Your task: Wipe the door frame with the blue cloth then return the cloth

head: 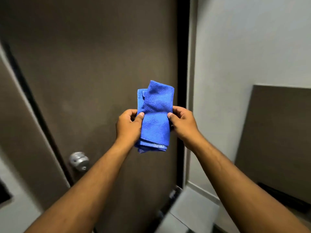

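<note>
A folded blue cloth [155, 115] is held up in front of a brown door [94, 68]. My left hand [128, 126] pinches its left edge with thumb on the front. On the opposite edge, my right hand [182, 124] grips the same way. The cloth stands roughly upright, its layers uneven at the top and bottom. The dark door frame [183, 56] runs vertically just right of the cloth, apart from it. A second dark frame strip [28, 91] slants along the door's left side.
A round silver door knob [79, 161] sits low on the left of the door. A pale wall [244, 39] lies right of the frame, with a brown panel [277, 135] leaning against it. A light blurred surface [190, 211] is at the bottom.
</note>
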Tool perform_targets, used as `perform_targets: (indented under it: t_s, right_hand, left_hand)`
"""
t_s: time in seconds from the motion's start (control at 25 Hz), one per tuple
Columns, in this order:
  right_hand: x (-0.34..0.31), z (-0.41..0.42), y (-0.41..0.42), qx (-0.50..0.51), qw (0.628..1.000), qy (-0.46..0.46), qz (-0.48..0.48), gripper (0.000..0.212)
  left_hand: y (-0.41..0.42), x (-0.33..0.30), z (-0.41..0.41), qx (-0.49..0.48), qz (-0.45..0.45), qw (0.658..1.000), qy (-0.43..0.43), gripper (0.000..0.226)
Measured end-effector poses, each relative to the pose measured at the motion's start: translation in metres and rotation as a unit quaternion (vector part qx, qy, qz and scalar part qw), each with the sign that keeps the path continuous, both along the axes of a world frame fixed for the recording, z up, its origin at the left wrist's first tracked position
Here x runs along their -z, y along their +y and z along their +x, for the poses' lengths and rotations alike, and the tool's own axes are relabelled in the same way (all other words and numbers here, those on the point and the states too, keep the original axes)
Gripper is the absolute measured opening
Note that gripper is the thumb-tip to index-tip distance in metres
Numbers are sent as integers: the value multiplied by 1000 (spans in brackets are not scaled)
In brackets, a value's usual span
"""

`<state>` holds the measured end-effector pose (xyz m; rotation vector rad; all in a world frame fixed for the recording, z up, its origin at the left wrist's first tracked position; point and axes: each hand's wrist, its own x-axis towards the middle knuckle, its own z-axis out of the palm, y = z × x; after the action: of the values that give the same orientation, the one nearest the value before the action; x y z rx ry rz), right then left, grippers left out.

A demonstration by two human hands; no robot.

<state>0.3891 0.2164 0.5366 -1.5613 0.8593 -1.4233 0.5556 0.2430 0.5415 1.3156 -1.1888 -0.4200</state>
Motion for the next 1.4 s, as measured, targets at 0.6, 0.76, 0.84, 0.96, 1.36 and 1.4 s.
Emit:
perform_targets:
  t_s: [0.6, 0.76, 0.84, 0.96, 1.36, 1.4]
  right_hand:
    - [214, -354, -6, 331, 907, 34, 257, 22]
    - [304, -428, -28, 312, 890, 62, 328, 24]
    - [351, -453, -42, 291, 880, 89, 364, 25]
    - [420, -473, -61, 284, 865, 80, 406, 28]
    - [653, -534, -110, 353, 767, 147, 516, 33]
    - [665, -535, -112, 352, 765, 155, 516, 34]
  left_hand:
    - [-97, 221, -360, 312, 302, 900, -37, 13]
    - [-120, 300, -435, 303, 396, 864, -75, 13]
    - [-132, 345, -463, 290, 445, 842, -94, 12]
    - [-156, 408, -491, 283, 481, 822, -112, 9]
    - [-222, 657, -570, 333, 526, 767, -155, 11]
    - [-224, 671, -572, 338, 531, 761, -156, 11]
